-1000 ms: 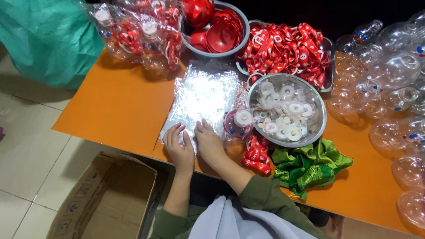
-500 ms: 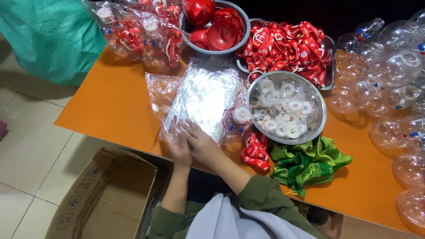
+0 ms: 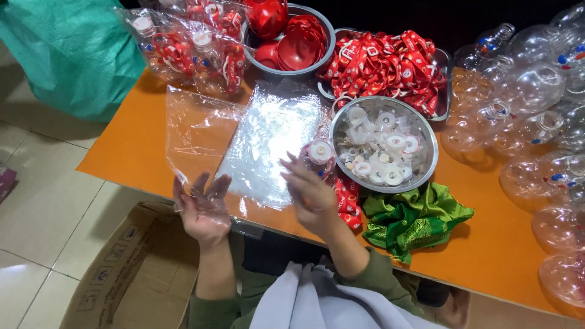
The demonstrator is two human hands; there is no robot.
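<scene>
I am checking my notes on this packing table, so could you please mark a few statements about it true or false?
1. The left hand holds a clear plastic bag lifted off the stack of bags. True.
2. The steel bowl nearest the right hand is filled with green cloth. False: it holds white plastic rings; the green cloth lies on the orange table beside it.
3. A cardboard box stands on the floor below the table edge. True.
4. The red ribbons lie in the cardboard box. False: they fill a metal tray at the far side of the table.
</scene>
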